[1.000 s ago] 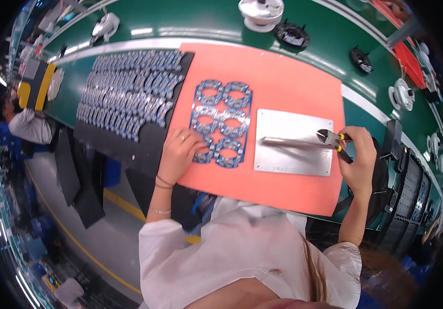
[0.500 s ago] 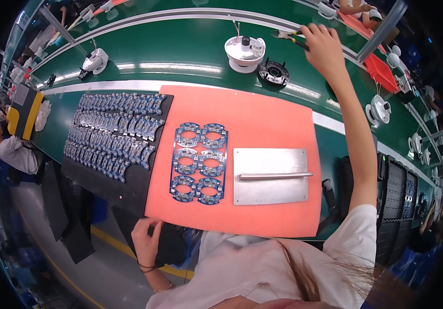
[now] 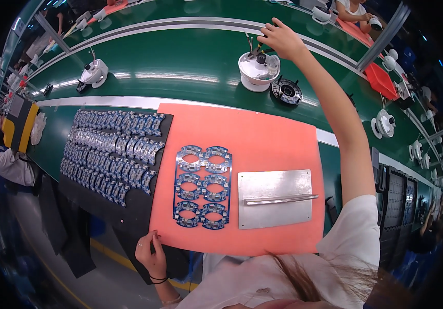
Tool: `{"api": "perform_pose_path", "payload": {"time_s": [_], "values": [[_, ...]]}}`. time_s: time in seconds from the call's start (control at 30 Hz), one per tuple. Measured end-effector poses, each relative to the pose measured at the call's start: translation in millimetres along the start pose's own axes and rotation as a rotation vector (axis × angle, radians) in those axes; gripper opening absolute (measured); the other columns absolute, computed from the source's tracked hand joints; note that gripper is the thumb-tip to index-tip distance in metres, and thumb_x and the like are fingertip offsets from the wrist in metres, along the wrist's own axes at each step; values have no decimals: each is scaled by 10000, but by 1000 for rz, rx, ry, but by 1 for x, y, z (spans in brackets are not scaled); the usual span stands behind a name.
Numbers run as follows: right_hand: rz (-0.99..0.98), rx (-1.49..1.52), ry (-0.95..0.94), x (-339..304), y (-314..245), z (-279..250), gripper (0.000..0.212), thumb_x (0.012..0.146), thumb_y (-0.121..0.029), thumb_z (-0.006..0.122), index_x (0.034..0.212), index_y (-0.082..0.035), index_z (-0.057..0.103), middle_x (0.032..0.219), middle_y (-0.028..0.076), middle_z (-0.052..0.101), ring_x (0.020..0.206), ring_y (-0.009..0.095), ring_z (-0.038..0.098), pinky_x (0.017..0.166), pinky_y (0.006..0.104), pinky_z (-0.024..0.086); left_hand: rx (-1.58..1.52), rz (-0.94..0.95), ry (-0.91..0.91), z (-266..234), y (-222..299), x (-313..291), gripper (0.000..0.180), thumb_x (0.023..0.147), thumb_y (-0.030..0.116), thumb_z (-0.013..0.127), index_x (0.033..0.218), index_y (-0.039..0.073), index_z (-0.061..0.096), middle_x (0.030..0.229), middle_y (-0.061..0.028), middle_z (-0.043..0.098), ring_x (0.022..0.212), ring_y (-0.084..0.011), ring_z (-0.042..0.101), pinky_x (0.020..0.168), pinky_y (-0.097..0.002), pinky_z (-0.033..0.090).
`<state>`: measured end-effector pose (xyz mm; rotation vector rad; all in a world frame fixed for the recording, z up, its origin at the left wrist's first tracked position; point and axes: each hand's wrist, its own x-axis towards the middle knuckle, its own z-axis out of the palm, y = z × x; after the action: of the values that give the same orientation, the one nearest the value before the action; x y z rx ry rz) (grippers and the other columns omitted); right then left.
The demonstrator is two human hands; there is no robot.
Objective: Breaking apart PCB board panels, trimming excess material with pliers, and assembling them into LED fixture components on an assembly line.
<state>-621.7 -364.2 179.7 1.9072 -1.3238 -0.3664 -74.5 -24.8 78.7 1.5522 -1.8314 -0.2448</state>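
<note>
My right hand [image 3: 282,41] is stretched far out over the green bench, closed on a pair of pliers [image 3: 257,52] with black and yellow handles. The jaws are at the thin wires standing up from a white round device [image 3: 255,77]; whether they grip a wire I cannot tell. Next to that device lies a black round part [image 3: 286,91]. My left hand [image 3: 151,256] is at the near left edge of the orange mat [image 3: 273,139], thumb and forefinger slightly apart, with nothing visible in it. On the mat are a panel of blue circuit boards [image 3: 202,187] and a metal plate with a bar handle [image 3: 275,211].
Rows of blue circuit boards [image 3: 109,154] lie on a black sheet [image 3: 149,206] to the left. Another white device [image 3: 94,73] stands farther back, and more are at the right. A metal rail [image 3: 180,21] crosses behind the bench. Other people work beyond it and at the left.
My right hand has carried the pliers leftward, from beside the white device to its wires. The view has shifted, so the mat appears lower. My left hand stays by the mat's edge.
</note>
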Motion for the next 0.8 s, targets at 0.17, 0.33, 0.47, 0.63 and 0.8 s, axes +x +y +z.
{"api": "perform_pose_path", "payload": {"time_s": [0.17, 0.33, 0.47, 0.63, 0.8], "values": [[-23, 7, -92, -1, -2, -1, 477, 749, -136, 770, 1180, -235, 591, 1258, -2, 580, 1303, 192, 471, 1203, 424, 246, -39, 18, 4, 14, -1, 9, 85, 875, -31, 616, 934, -23, 676, 775, -119, 672, 650, -245, 638, 611, -329, 473], [3, 90, -307, 2, -1, 7, 384, 761, -123, 743, 1115, -223, 633, 1041, 18, 675, 1080, 203, 638, 928, 394, 496, -48, 41, -7, 22, -2, 11, 96, 874, -30, 619, 943, -19, 686, 768, -119, 675, 618, -236, 627, 597, -324, 469], [22, 41, -120, -21, 14, 11, 351, 749, -125, 739, 1078, -201, 639, 935, 22, 675, 952, 209, 666, 769, 373, 515, -44, 13, 17, 22, -4, 10, 93, 879, -33, 615, 943, -31, 681, 773, -125, 679, 612, -234, 628, 590, -319, 466], [98, 168, 187, -59, 35, -1, 424, 746, -101, 740, 1143, -139, 597, 992, 70, 629, 972, 244, 634, 783, 387, 501, -72, -7, 12, 23, 2, 13, 93, 888, -46, 602, 948, -42, 672, 778, -132, 680, 620, -236, 636, 583, -314, 462], [261, 721, 101, -74, 12, -24, 365, 780, -75, 713, 1122, -81, 589, 967, 106, 673, 925, 291, 653, 780, 409, 512, -117, 62, -20, 31, 11, 14, 99, 887, -51, 600, 954, -40, 672, 775, -132, 681, 635, -232, 651, 598, -311, 480]]}}
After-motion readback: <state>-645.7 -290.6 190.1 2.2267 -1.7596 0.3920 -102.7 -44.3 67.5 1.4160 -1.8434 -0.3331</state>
